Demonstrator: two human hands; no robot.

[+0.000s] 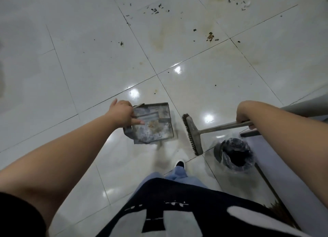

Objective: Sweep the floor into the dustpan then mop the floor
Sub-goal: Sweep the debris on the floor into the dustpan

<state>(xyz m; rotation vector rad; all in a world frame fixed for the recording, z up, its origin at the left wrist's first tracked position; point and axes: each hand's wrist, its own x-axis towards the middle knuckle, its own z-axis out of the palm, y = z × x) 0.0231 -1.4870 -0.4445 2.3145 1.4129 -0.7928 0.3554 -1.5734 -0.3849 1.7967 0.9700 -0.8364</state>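
We hold the dustpan [152,123] in the left hand [122,115], gripping it at its back edge, with one finger stretched across the pan's inner face. The pan hangs tilted above the floor [88,68], not resting on it, and a little brownish dust lies in it. The right hand [245,117] has a closed grip around the brush handle [223,126]; the brush head [192,134] sits just right of the pan, bristles turned toward it, and appears lifted clear of the tiles.

The dirt [156,10] is well apart from both tools: dark crumbs and a brown scrap [210,36] lie scattered across the far tiles, with yellowish stains [165,36] among them. We judge the sweeping barely begun.

To do this step well, we walk to the far side of the scatter, draw the crumbs into one heap with short low strokes, then set the pan's open lip flat against the tile and brush into it. The pan's bent corner [128,133] may leave a gap, so we press the straight lip down. We keep the pan level when lifting. The lined bin [234,155] beside our right leg can take the load. The stains will need the mop; no mop is identifiable here.
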